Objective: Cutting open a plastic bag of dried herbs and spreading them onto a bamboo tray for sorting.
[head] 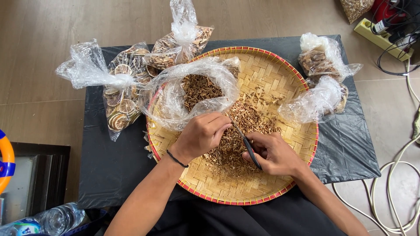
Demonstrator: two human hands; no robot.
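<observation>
While a clear bag of dried citrus slices (pixel 120 102) lies at far left on the black cloth (pixel 113 166), the left hand (pixel 201 135) pinches a small piece over the heap of brown chips (pixel 236 135) in the woven tray (pixel 280 83). Right hand (pixel 273 153) grips black-handled scissors (pixel 247 144), blades pointing towards the left fingertips. Two knotted bags (pixel 321 83) sit at right.

Your woven tan tray (pixel 280 78) with its red rim, black cloth (pixel 113 161) under it, brown chips (pixel 245 126) on it, black-handled scissors (pixel 251 150), yellow-brown dried slices (pixel 122 109) left of it.
</observation>
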